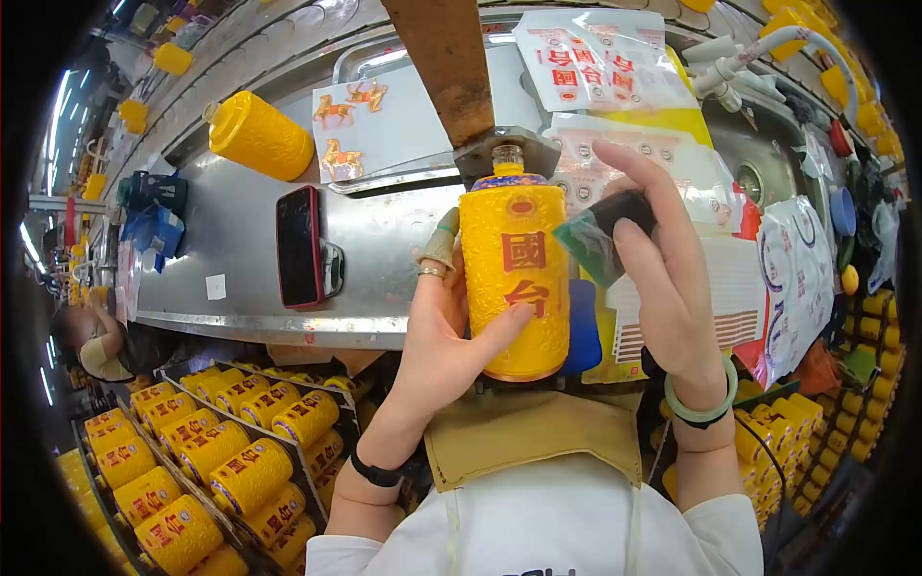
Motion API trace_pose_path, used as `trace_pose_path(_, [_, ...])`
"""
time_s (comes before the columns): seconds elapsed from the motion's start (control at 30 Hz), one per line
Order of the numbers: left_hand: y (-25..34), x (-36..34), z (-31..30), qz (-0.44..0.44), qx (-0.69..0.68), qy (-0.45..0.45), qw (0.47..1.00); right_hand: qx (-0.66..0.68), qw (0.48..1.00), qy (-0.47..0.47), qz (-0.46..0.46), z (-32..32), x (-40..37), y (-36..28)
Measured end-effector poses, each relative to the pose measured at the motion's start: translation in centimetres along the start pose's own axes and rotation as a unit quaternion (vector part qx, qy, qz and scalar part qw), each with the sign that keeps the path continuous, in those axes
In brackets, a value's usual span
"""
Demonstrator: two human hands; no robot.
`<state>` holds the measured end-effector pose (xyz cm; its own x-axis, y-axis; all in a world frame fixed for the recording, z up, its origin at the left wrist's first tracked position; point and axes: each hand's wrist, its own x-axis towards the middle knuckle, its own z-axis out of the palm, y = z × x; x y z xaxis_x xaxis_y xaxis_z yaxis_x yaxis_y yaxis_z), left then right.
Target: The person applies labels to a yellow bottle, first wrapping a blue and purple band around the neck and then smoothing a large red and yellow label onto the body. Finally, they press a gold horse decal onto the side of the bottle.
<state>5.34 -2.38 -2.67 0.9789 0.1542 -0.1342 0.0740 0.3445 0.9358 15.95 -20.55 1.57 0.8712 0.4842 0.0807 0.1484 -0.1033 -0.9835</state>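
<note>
- The yellow bottle (519, 348) is at the near edge of the steel bench (379, 242), in front of the person's body, its neck (507, 156) pointing away, just beside a metal bracket (541, 151).
- The left hand (434, 350) is closed around the bottle's side, its thumb pressed on the front by the lower character and its fingers along the flank.
- The right hand (672, 288) is nearly closed, pinching a dark green pad (592, 248) between thumb and fingers; the pad is just beside the bottle's right side. Whether they touch is hard to tell.
- Already on the bottle: two large red characters (524, 252) down the front, with a red emblem (521, 206) above them. This face looks largely finished, though the thumb hides part of it.
- Apparently left as it is: the clear neck, which shows no cap. The bottle's back is out of sight, so its state cannot be told.
- A second bottle (261, 137) lies on the bench; the side in view bears no characters, so it seems less far along.
- Many crated bottles (252, 475) at the lower left carry similar red lettering, so they look at least as far along on their fronts.
- Printed sheets (595, 67) with red characters lie beyond the right hand.
</note>
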Motion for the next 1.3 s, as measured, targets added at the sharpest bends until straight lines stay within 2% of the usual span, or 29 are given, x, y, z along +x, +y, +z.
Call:
trace_pose_path(0.13, [0.0,-0.2,-0.1,0.01,0.014,-0.006,1.0,-0.027,1.0,0.002,-0.011,0.2,0.2,0.3])
trace_pose_path(0.2, [0.3,-0.2,-0.1,0.003,-0.011,-0.005,1.0,-0.025,0.994,0.054,-0.089,0.8,0.3,0.5])
trace_pose_path(0.23, [0.5,-0.2,-0.2,-0.003,-0.036,-0.004,0.999,-0.025,0.994,0.054,-0.089,0.7,0.4,0.3])
trace_pose_path(0.3, [-0.1,-0.1,-0.5,-0.001,-0.062,0.004,0.998,-0.175,0.959,0.013,-0.222,0.2,0.7,-0.2])
trace_pose_path(0.33, [-0.3,0.0,-0.6,0.0,-0.088,0.012,0.996,-0.239,0.924,0.01,-0.299,0.1,0.8,-0.2])
trace_pose_path(0.37, [-0.2,-0.1,-0.7,0.0,-0.088,0.012,0.996,-0.239,0.924,0.011,-0.299,-0.1,0.5,-0.3])
trace_pose_path(0.43, [0.1,-0.5,-0.7,-0.014,-0.097,0.016,0.995,-0.34,0.849,-0.091,-0.393,-0.4,-0.5,-0.7])
trace_pose_path(0.47, [0.2,-0.6,-0.8,-0.014,-0.097,0.015,0.995,-0.338,0.832,-0.081,-0.432,-0.2,-0.9,0.0])
trace_pose_path(0.5, [0.2,-0.6,-0.8,-0.013,-0.085,0.025,0.996,-0.339,0.832,-0.081,-0.431,-0.1,-1.6,0.5])
trace_pose_path(0.57, [0.3,-0.7,-0.8,-0.013,-0.074,0.034,0.997,-0.276,0.838,-0.127,-0.453,0.0,-3.2,0.9])
trace_pose_path(0.63, [0.4,-0.7,-0.7,-0.014,-0.044,0.033,0.998,-0.258,0.851,-0.151,-0.432,-0.1,-3.7,0.5])
trace_pose_path(0.73, [-0.2,-0.4,-0.4,-0.011,-0.034,0.035,0.999,-0.295,0.85,-0.002,-0.437,0.2,-3.0,0.7])
trace_pose_path(0.77, [-0.2,-0.3,-0.3,-0.012,-0.031,0.029,0.999,-0.297,0.85,0.004,-0.435,0.2,-3.2,1.0])
trace_pose_path(0.83, [-0.1,-0.4,-0.3,-0.007,-0.014,0.038,0.999,-0.257,0.857,-0.062,-0.442,0.3,-3.9,2.0])
trace_pose_path(0.87, [0.3,-0.4,-0.2,-0.018,-0.013,0.027,0.999,-0.215,0.881,-0.112,-0.407,0.1,-4.6,1.4])
trace_pose_path(0.9, [0.4,-0.5,-0.2,-0.021,-0.01,0.023,0.999,-0.215,0.882,-0.107,-0.405,0.2,-4.6,1.3])
trace_pose_path(0.93, [0.4,-0.5,-0.1,-0.026,0.004,0.03,0.999,-0.149,0.944,-0.033,-0.294,0.3,-4.3,1.3])
trace_pose_path(0.97, [0.4,-0.5,0.0,-0.029,0.017,0.036,0.999,-0.08,0.98,0.041,-0.176,0.3,-4.0,1.3])
trace_pose_path(1.0, [0.2,-0.3,0.1,-0.017,0.006,0.029,0.999,-0.066,0.982,0.113,-0.136,0.2,-3.2,2.1])
trace_pose_path(1.03, [0.2,-0.2,0.4,-0.018,0.007,0.026,0.999,0.019,0.986,0.139,-0.093,0.1,-2.2,2.8])
trace_pose_path(1.1, [0.2,-0.2,0.7,-0.013,0.039,0.032,0.999,0.102,0.984,0.141,-0.029,0.7,-1.6,2.8])
trace_pose_path(1.17, [0.2,-0.3,0.5,-0.022,0.047,0.033,0.998,0.169,0.98,0.109,0.011,1.9,-1.5,3.6])
trace_pose_path(1.23, [0.3,-0.3,0.6,-0.026,0.045,0.039,0.998,0.132,0.985,0.115,0.016,2.4,-1.5,4.8])
trace_pose_path(1.3, [0.2,-0.2,0.5,-0.03,0.04,0.034,0.998,0.046,0.989,0.132,-0.036,2.3,-1.4,5.3])
